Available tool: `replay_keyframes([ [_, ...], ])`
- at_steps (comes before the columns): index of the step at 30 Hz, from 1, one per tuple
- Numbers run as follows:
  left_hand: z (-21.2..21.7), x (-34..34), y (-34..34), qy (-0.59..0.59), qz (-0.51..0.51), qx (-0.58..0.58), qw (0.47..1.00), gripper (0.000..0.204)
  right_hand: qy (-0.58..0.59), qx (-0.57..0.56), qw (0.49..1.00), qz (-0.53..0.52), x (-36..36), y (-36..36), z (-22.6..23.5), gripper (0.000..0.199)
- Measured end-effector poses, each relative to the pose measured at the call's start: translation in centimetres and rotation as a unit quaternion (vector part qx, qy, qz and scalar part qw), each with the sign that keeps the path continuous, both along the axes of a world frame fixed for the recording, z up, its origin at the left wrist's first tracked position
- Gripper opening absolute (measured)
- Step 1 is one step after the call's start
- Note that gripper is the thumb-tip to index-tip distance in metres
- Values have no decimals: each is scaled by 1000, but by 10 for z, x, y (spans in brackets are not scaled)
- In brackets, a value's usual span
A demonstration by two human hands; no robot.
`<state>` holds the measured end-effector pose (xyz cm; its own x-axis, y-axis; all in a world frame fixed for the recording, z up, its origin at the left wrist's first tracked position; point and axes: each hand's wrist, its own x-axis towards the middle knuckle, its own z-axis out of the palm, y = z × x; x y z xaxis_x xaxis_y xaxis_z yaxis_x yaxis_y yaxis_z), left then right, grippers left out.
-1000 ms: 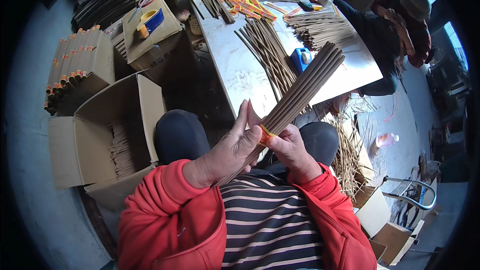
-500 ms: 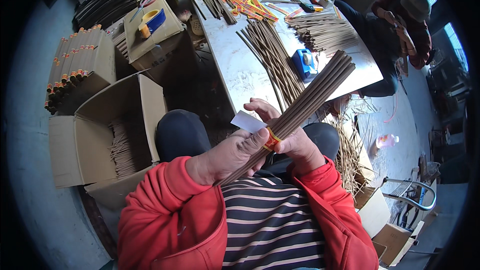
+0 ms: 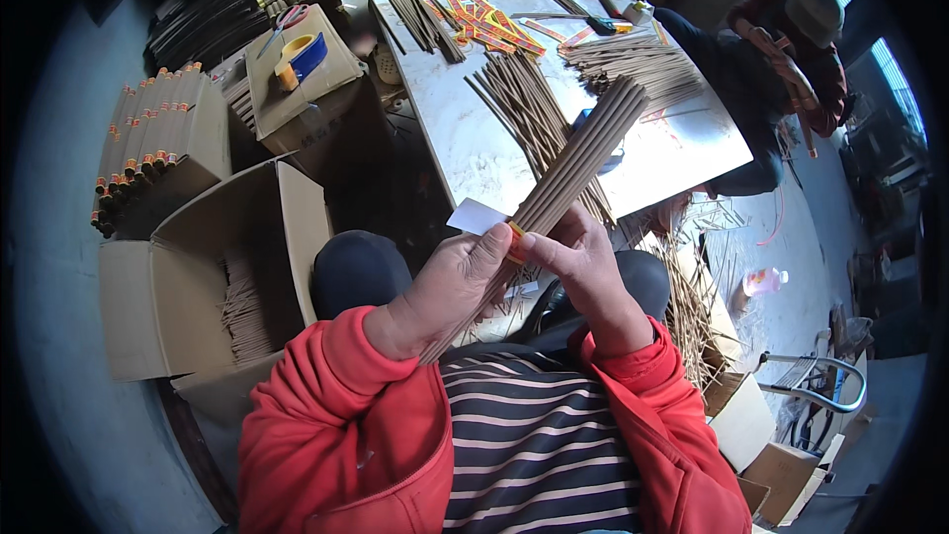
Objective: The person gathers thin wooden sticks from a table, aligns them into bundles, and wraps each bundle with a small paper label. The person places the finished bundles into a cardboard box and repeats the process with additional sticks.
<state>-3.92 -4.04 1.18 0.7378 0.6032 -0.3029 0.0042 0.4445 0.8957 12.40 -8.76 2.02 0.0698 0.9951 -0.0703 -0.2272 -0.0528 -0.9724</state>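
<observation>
Red sleeves frame the nearest part of the scene, with a striped shirt between them. Just above the lap, the left hand [image 3: 450, 287] has its grip closed around a bundle of thin brown sticks [image 3: 554, 198], fingers wrapped over the lower half. The right hand [image 3: 578, 262] meets it from the other side, its grip pinched tight on an orange band [image 3: 515, 237] that circles the bundle where the two thumbs come together. A small white slip of paper [image 3: 476, 217] pokes out just beside the left fingertips, touching the sticks. The bundle slants up and to the right, its top end hanging over the near edge of the table [image 3: 465, 138].

To the person's left, on the floor, an open cardboard box [image 3: 188, 287] holds more sticks laid inside. Beyond it stands a second box [image 3: 163, 143] packed with rolled bundles showing orange ends. A closed carton farther on carries a roll of tape [image 3: 297, 54] and a pair of scissors.

On the white table lie loose sticks [image 3: 524, 104] fanned out, another heap [image 3: 643, 59] toward the right, and a scatter of orange and yellow labels [image 3: 484, 20] near the far end. Across the table, at its right side, another person in a green cap [image 3: 816, 5] sits bent over. Stray sticks litter the floor [image 3: 692, 307] below the table's right corner.
</observation>
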Motion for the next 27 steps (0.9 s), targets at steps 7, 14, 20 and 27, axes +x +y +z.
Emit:
replay_keyframes([
  [7, 10, 9, 2, 62, 31, 138, 988, 54, -141, -24, 987, -67, 3, 8, 6, 36],
  [14, -6, 10, 2, 114, 19, 266, 957, 37, -169, -36, 978, -113, 1, 5, 4, 31],
  [20, -9, 13, -2, 74, 32, 326, 942, 52, -173, -22, 976, -134, 1, 4, 2, 30],
  [27, -9, 12, -4, 73, 46, 429, 899, 49, -205, -5, 969, -140, 0, 3, 10, 33],
])
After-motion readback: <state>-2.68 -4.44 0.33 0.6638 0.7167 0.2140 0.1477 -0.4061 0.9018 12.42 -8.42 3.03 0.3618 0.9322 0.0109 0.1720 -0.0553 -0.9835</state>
